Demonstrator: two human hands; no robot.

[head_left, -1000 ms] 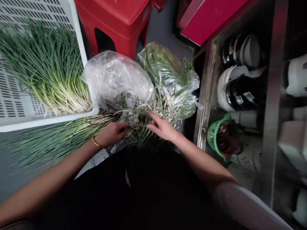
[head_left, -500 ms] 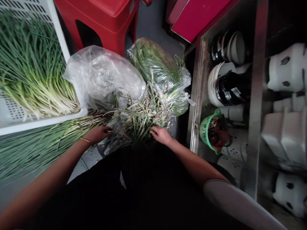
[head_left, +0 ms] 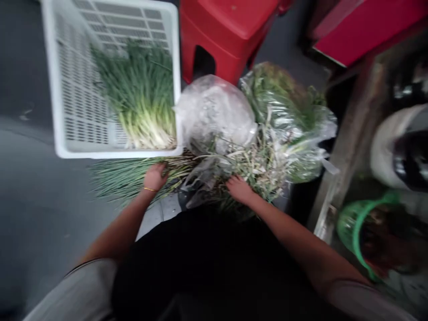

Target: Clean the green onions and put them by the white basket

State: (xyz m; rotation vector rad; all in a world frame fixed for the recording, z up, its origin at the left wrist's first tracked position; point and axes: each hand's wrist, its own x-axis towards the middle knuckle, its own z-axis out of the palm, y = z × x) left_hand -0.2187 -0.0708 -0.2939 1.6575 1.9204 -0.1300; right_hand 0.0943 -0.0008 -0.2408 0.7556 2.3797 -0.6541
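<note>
My left hand [head_left: 154,176], a thin gold bangle at its wrist, rests on a long bundle of green chives [head_left: 127,178] lying on the grey floor, fingers curled onto the stalks. My right hand [head_left: 239,189] lies in a heap of chive trimmings and roots [head_left: 257,165] spilling from clear plastic bags [head_left: 216,113]; its fingers are bent down into the heap and partly hidden. A white slotted plastic crate [head_left: 72,89] at the upper left holds cleaned chives [head_left: 143,102] with white ends toward me. The frame is motion-blurred.
A red plastic stool [head_left: 227,33] stands behind the bags. A second bag of greens [head_left: 294,116] sits at the right. A metal shelf unit [head_left: 347,138] with stacked bowls and a green basket [head_left: 357,227] fills the right side. Bare grey floor lies left.
The view has swung left, bringing the whole crate into sight. My left hand moved left off the trimmings onto the chive bundle; my right hand stays in the heap.
</note>
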